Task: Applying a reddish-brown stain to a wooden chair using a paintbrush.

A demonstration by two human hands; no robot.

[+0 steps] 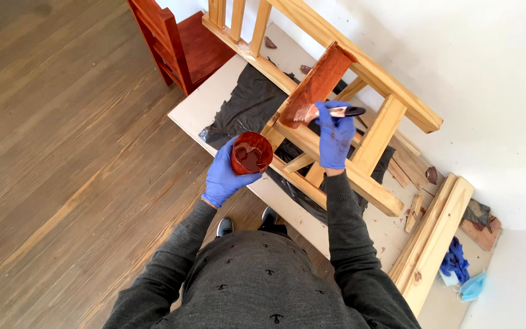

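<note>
Unfinished wooden chair (360,116) lies tipped on board, just beyond both hands, one panel stained red-brown. Left hand (225,176), blue glove, fingers wrapped around a small round cup of stain (251,153). Right hand (335,135) clamps brush (327,112), bristles touching stained panel, left of grip.

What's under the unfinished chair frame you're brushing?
Under the chair frame lies a black plastic sheet on a pale board. How far the sheet runs beneath the frame is covered.

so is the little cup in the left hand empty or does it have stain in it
Not empty: the cup in the left hand shows dark reddish-brown liquid inside.
</note>
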